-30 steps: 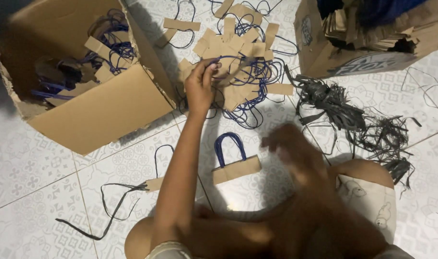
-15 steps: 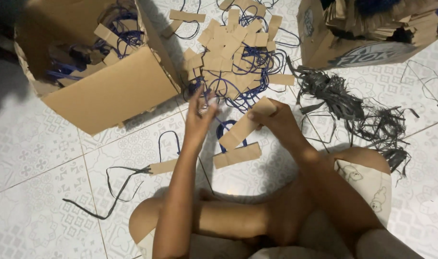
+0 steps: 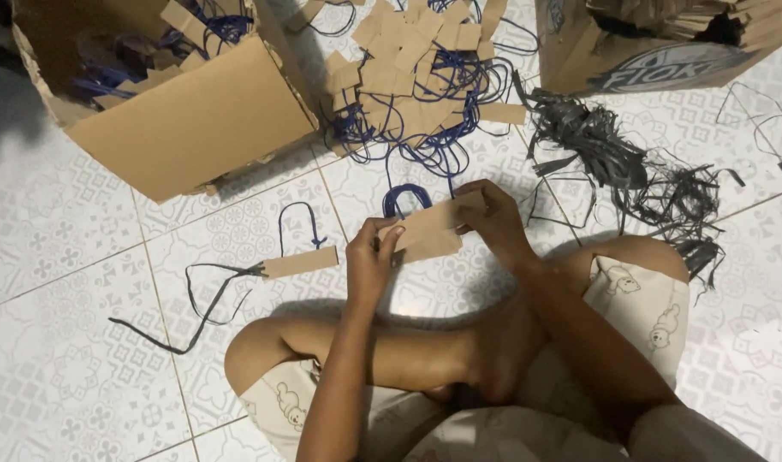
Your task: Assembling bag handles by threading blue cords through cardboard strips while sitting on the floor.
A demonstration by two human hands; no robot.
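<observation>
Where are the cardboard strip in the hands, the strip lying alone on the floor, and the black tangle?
held cardboard strip (image 3: 425, 227), head view, its flat middle.
floor strip (image 3: 301, 263), head view, its centre.
black tangle (image 3: 592, 141), head view, its thick bunch.

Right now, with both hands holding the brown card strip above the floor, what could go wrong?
1. The left hand and right hand pinch the card strip only at its ends; it may bend or tear.
2. The blue cord loop hangs behind it and could snag in the blue cord pile.
3. The finished piece on the floor lies close to the knee and might get crushed.
</observation>
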